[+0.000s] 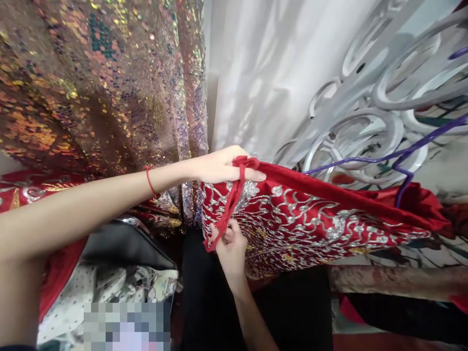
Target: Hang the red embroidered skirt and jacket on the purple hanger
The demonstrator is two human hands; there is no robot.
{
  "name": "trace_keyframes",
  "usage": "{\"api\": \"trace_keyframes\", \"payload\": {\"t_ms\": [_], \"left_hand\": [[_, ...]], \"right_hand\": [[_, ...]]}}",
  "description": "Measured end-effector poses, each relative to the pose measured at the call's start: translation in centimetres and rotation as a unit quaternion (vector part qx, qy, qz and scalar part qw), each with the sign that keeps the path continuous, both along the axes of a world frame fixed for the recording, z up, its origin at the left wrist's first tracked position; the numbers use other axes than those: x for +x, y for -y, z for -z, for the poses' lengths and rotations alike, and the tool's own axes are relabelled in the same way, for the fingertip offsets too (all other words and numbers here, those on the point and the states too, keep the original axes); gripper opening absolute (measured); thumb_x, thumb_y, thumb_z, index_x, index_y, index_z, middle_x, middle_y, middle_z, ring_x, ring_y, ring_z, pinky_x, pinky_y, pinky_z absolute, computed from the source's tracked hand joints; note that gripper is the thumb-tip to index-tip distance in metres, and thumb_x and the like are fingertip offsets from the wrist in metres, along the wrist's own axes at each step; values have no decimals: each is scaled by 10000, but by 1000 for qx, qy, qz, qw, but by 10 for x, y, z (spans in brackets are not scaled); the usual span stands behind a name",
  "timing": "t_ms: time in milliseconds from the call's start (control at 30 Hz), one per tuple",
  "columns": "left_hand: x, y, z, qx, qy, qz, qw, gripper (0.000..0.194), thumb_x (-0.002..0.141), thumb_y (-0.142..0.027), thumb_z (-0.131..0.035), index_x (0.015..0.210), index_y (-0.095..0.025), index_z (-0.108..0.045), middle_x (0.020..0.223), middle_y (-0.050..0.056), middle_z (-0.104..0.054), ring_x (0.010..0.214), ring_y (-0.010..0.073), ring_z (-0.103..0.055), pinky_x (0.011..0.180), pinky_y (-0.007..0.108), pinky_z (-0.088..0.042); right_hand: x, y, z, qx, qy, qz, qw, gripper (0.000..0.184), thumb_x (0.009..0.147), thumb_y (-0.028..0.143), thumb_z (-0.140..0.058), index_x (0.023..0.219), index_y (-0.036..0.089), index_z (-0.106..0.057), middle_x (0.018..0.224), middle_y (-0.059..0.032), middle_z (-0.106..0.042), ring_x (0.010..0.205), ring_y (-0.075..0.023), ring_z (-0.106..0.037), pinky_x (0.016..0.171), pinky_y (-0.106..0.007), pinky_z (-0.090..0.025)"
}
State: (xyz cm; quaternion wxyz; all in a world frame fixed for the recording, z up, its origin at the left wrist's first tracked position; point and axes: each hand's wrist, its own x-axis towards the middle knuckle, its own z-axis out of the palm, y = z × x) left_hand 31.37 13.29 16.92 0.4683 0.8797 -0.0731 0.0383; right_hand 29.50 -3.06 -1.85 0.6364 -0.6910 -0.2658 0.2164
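Note:
A red satin skirt [310, 214] with silver and gold embroidery hangs in front of me, its plain red waistband running along the top. My left hand [226, 165] is closed on the near corner of that waistband, one finger lying through a loop of red fabric tie. From there the red tie [234, 197] drops to my right hand [232, 241], whose fingers are curled and pinch it near its lower end. A purple wire hanger [402, 151] reaches into the skirt's far end. Around my left wrist sits a thin red string bracelet [149, 181].
Sequinned iridescent fabric [109, 87] hangs at the left. White scrollwork metal [383, 122] stands at the right, beside a pale wall [263, 68]. Below my left arm are a black bag-like item [127, 243] and dotted white cloth [73, 297]. Another embroidered red cloth [36, 187] lies far left.

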Motion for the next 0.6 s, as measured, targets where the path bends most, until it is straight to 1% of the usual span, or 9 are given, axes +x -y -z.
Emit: {"api": "trace_keyframes", "payload": {"t_ms": [67, 133, 167, 233, 300, 367, 467, 533, 600], "left_hand": [[1, -2, 3, 3, 2, -6, 1000, 483, 858, -507, -662, 555, -206, -435, 548, -48, -293, 478, 66, -312, 468, 266, -291], [3, -4, 5, -2, -1, -5, 1000, 437, 870, -465, -652, 572, -203, -468, 557, -39, -311, 504, 84, -368, 497, 279, -323], [4, -5, 6, -6, 0, -6, 1000, 422, 875, -440, -649, 573, -202, -473, 562, -34, -320, 527, 96, -397, 516, 287, -339], [6, -4, 8, -11, 7, -18, 1000, 416, 874, -398, -649, 563, -202, -454, 569, -26, -321, 566, 111, -426, 548, 297, -353], [7, -3, 8, -6, 14, -33, 999, 429, 864, -387, -656, 554, -204, -422, 569, -28, -306, 562, 102, -396, 546, 289, -334], [7, -2, 8, -3, 22, -34, 999, 449, 851, -401, -663, 547, -207, -394, 562, -36, -287, 534, 82, -330, 523, 277, -294], [7, -4, 9, -22, 37, -13, 999, 448, 836, -402, -665, 546, -207, -386, 551, -47, -273, 515, 65, -267, 497, 267, -238], [6, -6, 10, -35, 42, 0, 998, 417, 829, -397, -672, 563, -201, -418, 552, -54, -274, 516, 61, -260, 494, 266, -222], [6, -7, 11, -42, 43, 5, 998, 387, 830, -402, -679, 591, -189, -461, 560, -60, -281, 522, 59, -263, 500, 268, -222]], "right_hand": [[2, -1, 1, -64, 86, 61, 992, 258, 843, 467, -690, 850, 249, -553, 610, 20, -682, 541, -182, -656, 591, -290, -503], [6, 0, 3, -126, 147, 111, 975, 245, 844, 464, -678, 815, 249, -564, 620, 7, -688, 545, -193, -652, 598, -295, -464], [8, 0, 4, -146, 161, 125, 968, 225, 853, 453, -659, 821, 248, -573, 642, -2, -699, 554, -199, -654, 596, -296, -447], [11, -1, 8, -160, 171, 132, 963, 191, 883, 429, -603, 840, 243, -592, 691, -21, -718, 579, -202, -657, 607, -299, -435], [11, -4, 12, -148, 165, 122, 967, 201, 910, 416, -550, 836, 234, -597, 695, -28, -711, 584, -193, -644, 626, -303, -448], [10, -7, 13, -114, 129, 100, 980, 215, 911, 417, -540, 818, 227, -579, 662, -15, -681, 570, -174, -626, 618, -292, -470], [7, -10, 11, -31, 0, 47, 998, 219, 863, 422, -585, 785, 226, -527, 610, 21, -635, 523, -142, -607, 540, -253, -485], [8, -9, 7, 21, -87, 2, 996, 244, 838, 438, -605, 764, 224, -515, 568, 42, -610, 466, -121, -573, 490, -234, -467], [10, -6, 3, 53, -138, -29, 989, 273, 839, 459, -611, 743, 220, -521, 541, 48, -603, 435, -105, -547, 480, -222, -441]]}}
